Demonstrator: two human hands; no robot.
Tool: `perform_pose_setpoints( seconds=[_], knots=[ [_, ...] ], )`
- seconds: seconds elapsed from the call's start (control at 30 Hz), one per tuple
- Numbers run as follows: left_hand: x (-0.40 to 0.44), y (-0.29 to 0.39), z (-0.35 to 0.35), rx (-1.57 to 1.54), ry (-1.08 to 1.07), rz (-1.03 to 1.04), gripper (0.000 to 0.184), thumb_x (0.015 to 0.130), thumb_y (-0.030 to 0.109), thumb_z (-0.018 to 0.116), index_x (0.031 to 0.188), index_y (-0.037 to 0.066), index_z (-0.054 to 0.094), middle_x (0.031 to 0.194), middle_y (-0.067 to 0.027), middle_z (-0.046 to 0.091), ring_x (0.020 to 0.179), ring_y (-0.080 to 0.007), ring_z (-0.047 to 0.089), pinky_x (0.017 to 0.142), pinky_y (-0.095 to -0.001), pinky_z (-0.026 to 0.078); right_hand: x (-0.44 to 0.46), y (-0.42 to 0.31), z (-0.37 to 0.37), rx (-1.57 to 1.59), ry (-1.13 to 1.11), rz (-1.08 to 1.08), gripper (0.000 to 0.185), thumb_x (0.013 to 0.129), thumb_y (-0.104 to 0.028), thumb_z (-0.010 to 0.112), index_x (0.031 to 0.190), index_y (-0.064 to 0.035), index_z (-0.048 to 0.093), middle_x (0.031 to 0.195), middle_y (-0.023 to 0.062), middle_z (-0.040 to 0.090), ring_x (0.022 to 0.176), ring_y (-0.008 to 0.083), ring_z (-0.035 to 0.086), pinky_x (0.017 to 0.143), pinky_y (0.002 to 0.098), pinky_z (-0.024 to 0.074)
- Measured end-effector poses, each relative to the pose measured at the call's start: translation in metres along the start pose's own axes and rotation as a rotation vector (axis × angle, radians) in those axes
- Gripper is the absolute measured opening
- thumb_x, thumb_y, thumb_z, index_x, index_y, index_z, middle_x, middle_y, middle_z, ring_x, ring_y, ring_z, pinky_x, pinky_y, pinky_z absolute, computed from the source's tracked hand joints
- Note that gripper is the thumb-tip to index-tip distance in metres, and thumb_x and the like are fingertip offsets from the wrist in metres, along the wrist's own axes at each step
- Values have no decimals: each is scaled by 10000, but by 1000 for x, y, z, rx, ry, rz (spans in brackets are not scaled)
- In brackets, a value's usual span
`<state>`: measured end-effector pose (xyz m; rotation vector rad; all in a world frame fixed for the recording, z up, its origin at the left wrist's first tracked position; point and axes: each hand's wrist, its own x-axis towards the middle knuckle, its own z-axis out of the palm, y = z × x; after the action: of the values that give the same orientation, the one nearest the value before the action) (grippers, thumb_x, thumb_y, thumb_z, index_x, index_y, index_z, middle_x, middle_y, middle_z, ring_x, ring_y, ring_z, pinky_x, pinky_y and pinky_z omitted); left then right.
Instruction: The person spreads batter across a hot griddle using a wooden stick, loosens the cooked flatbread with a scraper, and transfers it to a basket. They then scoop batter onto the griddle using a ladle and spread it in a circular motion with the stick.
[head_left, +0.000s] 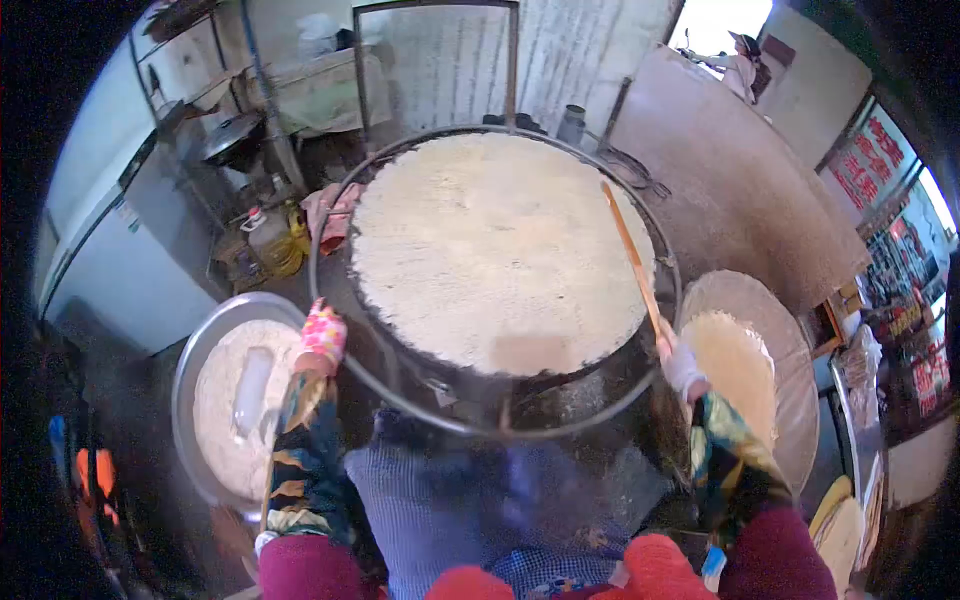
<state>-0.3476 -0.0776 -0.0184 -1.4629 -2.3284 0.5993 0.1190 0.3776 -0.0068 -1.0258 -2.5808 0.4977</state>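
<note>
A wide round pancake [490, 250] covers the griddle in front of me, pale and thinly spread with a ragged edge. My right hand [682, 368], in a white glove, is closed around the lower end of a long, thin wooden spatula [630, 250]. The spatula's far end lies over the pancake's right side. At the griddle's left front, my left hand [323, 335] wears a pink patterned glove and is closed beside the metal ring [440, 422]. What its fingers hold, if anything, is hidden. Left of it, a metal basin [185, 400] contains pale batter and a whitish elongated scoop-like thing [253, 390].
At right, a round tray [795, 420] bears a finished-looking pancake [735, 365]. A large board [720, 170] leans behind it. Oil bottles [275, 245] and a pink cloth [330, 215] are at left, near a white cabinet [140, 270]. Another person [740, 68] is outside.
</note>
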Motion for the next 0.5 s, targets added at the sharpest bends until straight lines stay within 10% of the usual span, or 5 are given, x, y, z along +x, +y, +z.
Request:
perform_pose_setpoints(
  seconds=[0.1,0.17,0.3,0.5],
  knots=[
    [-28,66,-76,-70,-271,-28,101,684,169,588,704,150,685,735,-65,640,823,-223,608,921,-442,382,-93,-108,-15,225,-182,53,472,897,-126,476,1358,-85,387,904,127,627,767,241,598,718,327,477],
    [-44,127,-80,-162,-109,-143,65,661,244,612,645,212,667,672,-17,628,703,-193,592,706,-402,406,-123,-134,30,529,-132,-284,548,875,-124,518,1393,-113,337,991,70,613,744,189,580,672,323,476],
    [-71,219,-169,-688,61,-122,82,692,254,597,662,187,635,688,-32,612,675,-207,583,653,-374,418,-171,-287,-13,1101,-1079,178,461,885,-250,500,1305,-78,423,760,81,624,435,79,449,385,194,370],
    [-135,271,-173,-865,164,-245,92,713,242,587,749,160,612,769,-58,596,740,-224,573,696,-374,420,-202,-352,-68,818,-1702,241,516,816,-275,592,1234,-7,454,695,141,615,516,188,600,435,276,480]
  ],
)
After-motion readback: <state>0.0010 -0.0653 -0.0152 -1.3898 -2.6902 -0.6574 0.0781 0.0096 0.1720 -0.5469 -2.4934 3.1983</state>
